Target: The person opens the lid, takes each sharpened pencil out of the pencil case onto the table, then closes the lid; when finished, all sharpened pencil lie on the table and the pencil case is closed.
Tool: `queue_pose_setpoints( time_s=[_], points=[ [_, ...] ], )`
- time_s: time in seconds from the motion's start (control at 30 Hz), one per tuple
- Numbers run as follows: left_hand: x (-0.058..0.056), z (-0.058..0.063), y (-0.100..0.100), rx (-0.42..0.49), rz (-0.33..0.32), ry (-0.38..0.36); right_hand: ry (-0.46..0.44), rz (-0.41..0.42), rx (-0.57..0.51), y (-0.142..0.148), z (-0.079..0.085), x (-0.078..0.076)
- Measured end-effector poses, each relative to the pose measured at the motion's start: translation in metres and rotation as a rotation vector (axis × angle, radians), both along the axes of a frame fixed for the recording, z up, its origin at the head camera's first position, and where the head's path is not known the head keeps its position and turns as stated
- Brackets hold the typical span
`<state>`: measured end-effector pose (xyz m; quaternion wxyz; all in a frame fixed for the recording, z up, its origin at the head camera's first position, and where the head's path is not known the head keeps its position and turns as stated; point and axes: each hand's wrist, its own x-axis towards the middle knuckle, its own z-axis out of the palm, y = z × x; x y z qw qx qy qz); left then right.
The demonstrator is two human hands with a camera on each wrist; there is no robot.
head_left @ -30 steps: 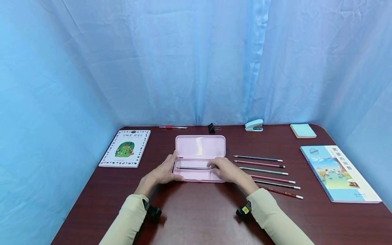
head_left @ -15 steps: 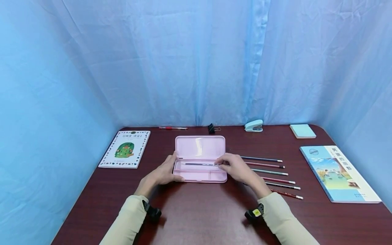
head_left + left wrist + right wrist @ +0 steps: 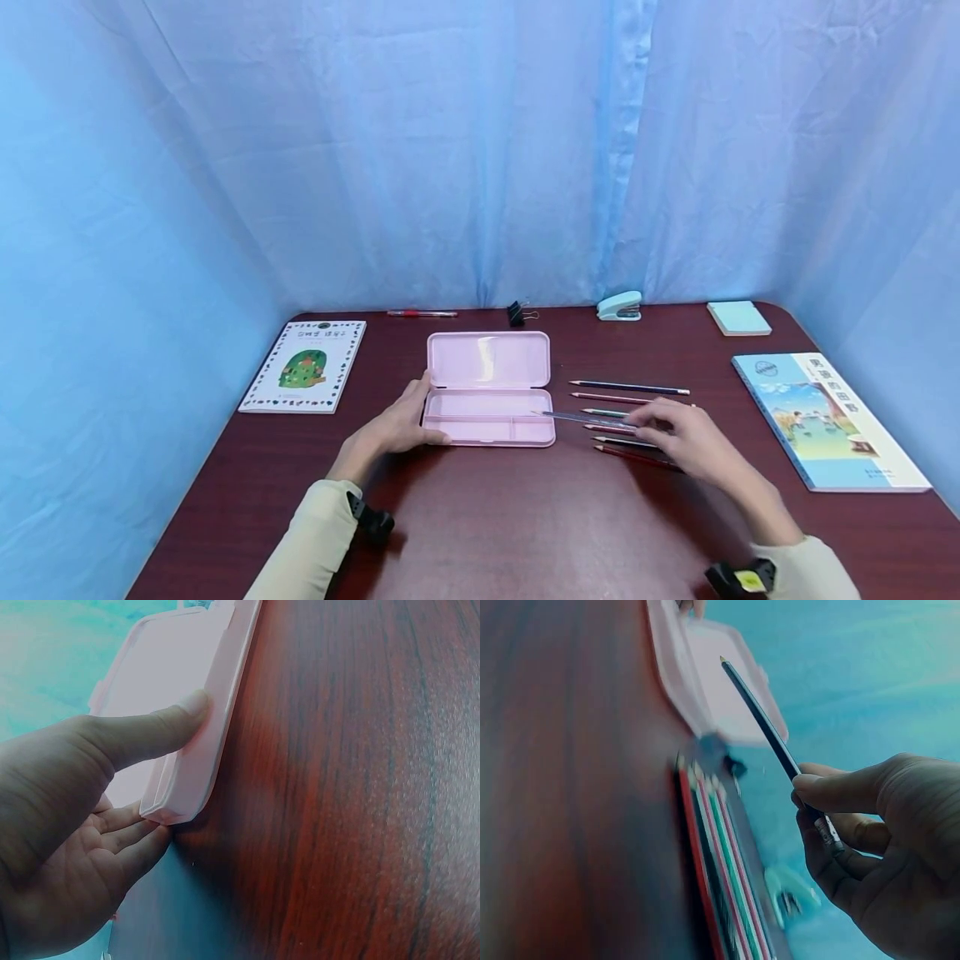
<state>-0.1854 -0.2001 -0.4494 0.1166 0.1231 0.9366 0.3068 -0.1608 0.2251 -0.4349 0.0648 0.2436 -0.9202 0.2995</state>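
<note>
An open pink pencil case (image 3: 457, 403) lies on the table with its lid leaning back and its compartments bare. My left hand (image 3: 401, 418) holds the case's left end: in the left wrist view the thumb (image 3: 161, 735) lies along its front wall and the fingers reach round the corner. Off to the right, my right hand (image 3: 678, 433) pinches a dark pencil (image 3: 761, 716) between thumb and fingers near its end, the sharpened tip toward the case. Beneath that hand several pencils (image 3: 630, 387) lie in a row on the table, partly covered by it.
At the left lies a white booklet (image 3: 303, 367); a larger book (image 3: 825, 425) is at the right. Along the back edge are a red pen (image 3: 422, 313), a black binder clip (image 3: 517, 314), a mint stapler (image 3: 619, 307) and a pale notepad (image 3: 738, 318). Blue curtains surround the table.
My right hand has lifted the dark pencil out of the case's long rear compartment and carried it right, over the row of pencils. My left hand has stayed at the case.
</note>
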Motion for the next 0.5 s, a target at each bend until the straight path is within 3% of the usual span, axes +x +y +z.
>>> queue_pose_setpoints(
  time_s=[0.27, 0.5],
  points=[
    [0.001, 0.0, 0.0, -0.003, 0.002, -0.002, -0.057, -0.114, 0.036, 0.05, -0.012, 0.043],
    [0.001, -0.001, -0.001, -0.003, 0.005, -0.004, -0.108, -0.169, 0.032, 0.07, -0.02, 0.062]
  ],
)
